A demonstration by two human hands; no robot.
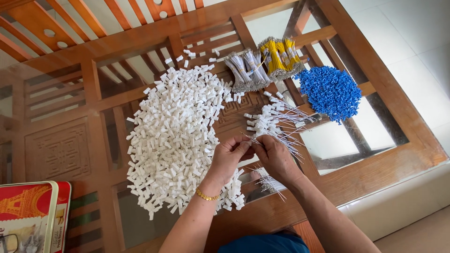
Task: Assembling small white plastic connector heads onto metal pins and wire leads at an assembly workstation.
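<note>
My left hand (230,157) and my right hand (274,157) meet above the glass table top, fingers pinched together on a small white plastic connector and a thin white wire (251,139). A gold bracelet sits on my left wrist. A big heap of white plastic connectors (176,131) spreads to the left of my hands. Just beyond my right hand lies a pile of white wires with connectors fitted (274,119). More loose thin wires (269,182) lie under my right wrist.
Bundles of white wires (246,70) and yellow wires (281,55) lie at the far side, next to a heap of blue plastic pieces (330,93). The glass-topped wooden table (384,154) ends at the right. A red tin (30,215) sits near left.
</note>
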